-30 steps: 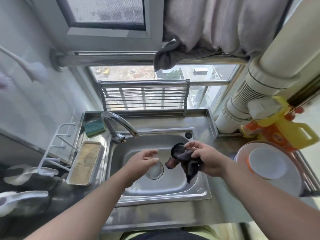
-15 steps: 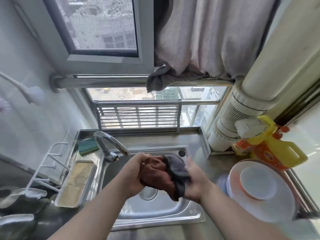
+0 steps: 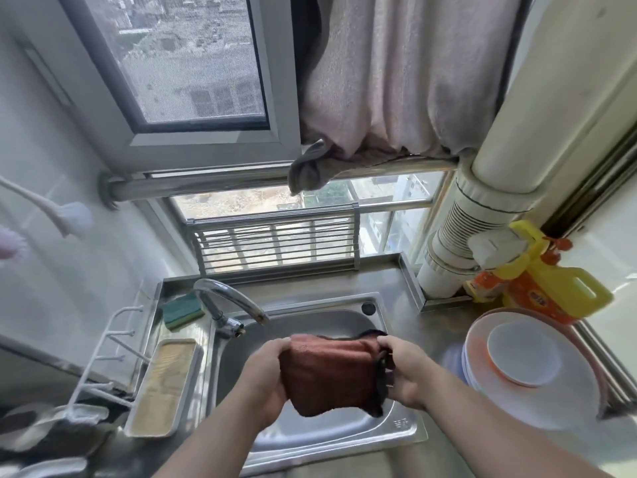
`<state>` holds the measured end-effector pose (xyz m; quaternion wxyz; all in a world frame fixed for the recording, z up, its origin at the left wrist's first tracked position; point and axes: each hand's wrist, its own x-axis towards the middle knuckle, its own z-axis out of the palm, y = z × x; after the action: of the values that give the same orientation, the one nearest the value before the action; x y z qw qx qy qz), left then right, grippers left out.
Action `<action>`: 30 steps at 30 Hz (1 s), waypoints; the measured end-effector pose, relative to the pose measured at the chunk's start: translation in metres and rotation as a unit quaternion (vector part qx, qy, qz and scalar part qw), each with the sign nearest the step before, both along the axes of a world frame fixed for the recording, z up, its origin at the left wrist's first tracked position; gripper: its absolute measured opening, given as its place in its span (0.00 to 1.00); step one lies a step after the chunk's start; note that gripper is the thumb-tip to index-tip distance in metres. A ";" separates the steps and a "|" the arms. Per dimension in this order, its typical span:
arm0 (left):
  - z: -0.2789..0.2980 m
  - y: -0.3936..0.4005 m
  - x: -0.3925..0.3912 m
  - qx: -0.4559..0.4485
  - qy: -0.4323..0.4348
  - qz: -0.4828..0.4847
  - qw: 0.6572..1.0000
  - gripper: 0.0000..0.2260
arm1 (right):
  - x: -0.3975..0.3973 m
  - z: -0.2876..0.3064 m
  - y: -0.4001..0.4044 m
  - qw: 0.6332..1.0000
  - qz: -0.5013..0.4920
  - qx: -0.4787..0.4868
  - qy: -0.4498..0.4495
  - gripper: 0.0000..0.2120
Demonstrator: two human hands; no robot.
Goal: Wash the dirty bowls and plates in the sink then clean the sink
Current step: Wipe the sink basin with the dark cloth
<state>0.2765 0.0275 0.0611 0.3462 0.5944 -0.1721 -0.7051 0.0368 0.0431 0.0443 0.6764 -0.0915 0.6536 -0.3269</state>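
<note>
left hand (image 3: 263, 376) and right hand (image 3: 401, 372) pinch opposite edges of a reddish-brown cloth (image 3: 331, 372), spread mid-frame | stainless steel sink (image 3: 310, 432) below, stamp unreadable | white plates stack (image 3: 537, 381) lower right | yellow-orange detergent jug (image 3: 548, 293) behind, label illegible

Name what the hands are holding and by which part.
A reddish-brown cloth, spread over the sink: left hand grips its left edge, right hand its right edge.
</note>
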 end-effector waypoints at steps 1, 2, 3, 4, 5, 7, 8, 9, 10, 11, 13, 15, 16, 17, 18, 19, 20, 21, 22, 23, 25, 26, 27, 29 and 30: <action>-0.001 0.002 0.001 -0.003 -0.007 -0.001 1.000 0.11 | -0.001 0.001 0.001 0.999 -0.028 0.010 -0.015 0.15; -0.002 0.004 0.002 -0.008 -0.020 -0.001 1.000 0.10 | -0.003 0.000 0.003 0.998 -0.054 0.014 -0.037 0.18; -0.002 0.006 0.003 -0.016 -0.034 -0.005 0.999 0.07 | -0.007 -0.001 0.005 0.996 -0.074 0.017 -0.055 0.22; -0.004 0.007 0.004 -0.028 -0.051 -0.012 0.998 0.04 | -0.010 -0.002 0.006 0.994 -0.080 0.013 -0.076 0.25; -0.003 0.008 0.005 -0.045 -0.067 -0.017 0.997 0.02 | -0.011 -0.002 0.008 0.994 -0.068 0.011 -0.083 0.26; -0.004 0.010 0.009 -0.091 -0.104 -0.022 0.990 0.10 | -0.012 -0.006 0.011 1.000 -0.018 0.006 -0.025 0.20; -0.003 0.009 0.010 -0.109 -0.116 -0.020 0.987 0.13 | -0.013 -0.009 0.011 1.000 0.004 -0.005 0.021 0.16; -0.003 0.009 0.011 -0.121 -0.119 -0.017 0.985 0.14 | -0.015 -0.009 0.009 0.998 0.013 -0.023 0.058 0.13; -0.005 0.007 0.013 -0.128 -0.110 -0.019 0.985 0.16 | -0.018 -0.007 0.006 0.996 0.007 -0.043 0.078 0.10; -0.005 0.006 0.014 -0.135 -0.103 -0.026 0.985 0.17 | -0.021 -0.001 0.003 0.995 -0.006 -0.061 0.078 0.08; -0.001 0.007 0.017 -0.157 -0.113 -0.058 0.979 0.18 | -0.031 0.010 -0.001 0.993 -0.009 -0.107 0.048 0.10; 0.002 0.008 0.020 -0.192 -0.163 -0.116 0.961 0.21 | -0.040 0.025 0.000 0.981 0.058 -0.177 0.045 0.24; 0.002 0.009 0.023 -0.222 -0.209 -0.152 0.940 0.22 | -0.041 0.031 0.001 0.966 0.125 -0.213 0.082 0.28; 0.002 0.010 0.025 -0.261 -0.277 -0.193 0.904 0.22 | -0.041 0.035 0.003 0.937 0.205 -0.239 0.154 0.28; 0.002 0.010 0.026 -0.308 -0.354 -0.230 0.853 0.22 | -0.040 0.040 0.004 0.892 0.282 -0.250 0.250 0.27; 0.003 0.010 0.028 -0.349 -0.422 -0.257 0.797 0.20 | -0.039 0.043 0.003 0.836 0.346 -0.255 0.342 0.26; 0.001 0.010 0.030 -0.380 -0.455 -0.273 0.757 0.19 | -0.040 0.046 0.002 0.781 0.387 -0.260 0.416 0.24; 0.000 0.010 0.030 -0.396 -0.468 -0.284 0.737 0.17 | -0.044 0.048 0.001 0.735 0.408 -0.269 0.470 0.21; -0.002 0.010 0.031 -0.410 -0.469 -0.289 0.727 0.15 | -0.049 0.051 -0.001 0.709 0.414 -0.277 0.500 0.17; 0.000 0.010 0.030 -0.419 -0.467 -0.289 0.723 0.13 | -0.055 0.053 -0.002 0.701 0.411 -0.281 0.510 0.12; 0.015 0.010 0.029 -0.428 -0.465 -0.287 0.720 0.06 | -0.071 0.059 -0.006 0.723 0.392 -0.290 0.488 0.03; 0.027 0.008 0.028 -0.421 -0.451 -0.290 0.731 0.03 | -0.078 0.066 -0.007 0.752 0.373 -0.301 0.452 0.02; 0.043 0.005 0.026 -0.406 -0.419 -0.290 0.759 0.06 | -0.084 0.075 -0.008 0.793 0.340 -0.318 0.393 0.06; 0.077 -0.002 0.017 -0.368 -0.260 -0.232 0.862 0.13 | -0.090 0.099 -0.007 0.886 0.203 -0.356 0.216 0.20; 0.093 -0.006 0.010 -0.331 -0.143 -0.176 0.916 0.15 | -0.090 0.109 -0.006 0.916 0.134 -0.361 0.113 0.26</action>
<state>0.2864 0.0219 0.1544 0.3655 0.5003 -0.5450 -0.5648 -0.0532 0.0376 0.1533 0.5568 -0.4524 0.5447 -0.4343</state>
